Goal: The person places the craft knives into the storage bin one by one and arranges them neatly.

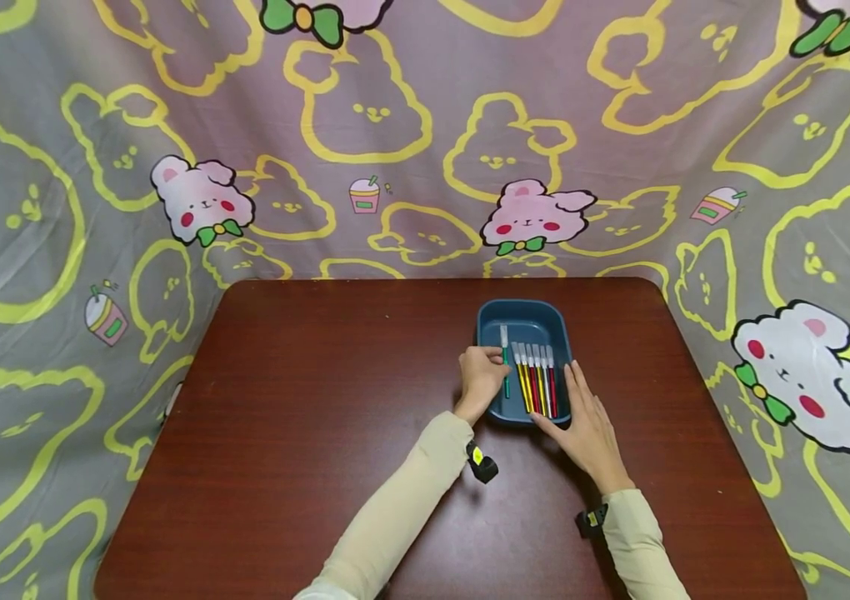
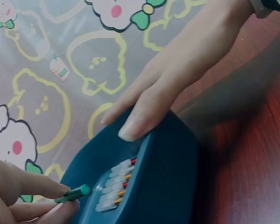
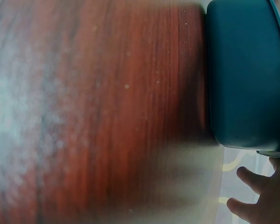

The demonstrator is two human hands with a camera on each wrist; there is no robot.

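The left hand [image 1: 481, 375] pinches a green pen [image 1: 504, 360] over the left part of the blue tray [image 1: 522, 315], the right hand [image 1: 584, 421] rests flat with straight fingers on the tray's right edge, so I think the pen should be laid slowly, parallel beside the other pens [image 1: 537, 379].

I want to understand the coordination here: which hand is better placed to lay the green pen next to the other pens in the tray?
The left hand: it already pinches the green pen over the blue tray. The right hand lies flat on the tray's edge.
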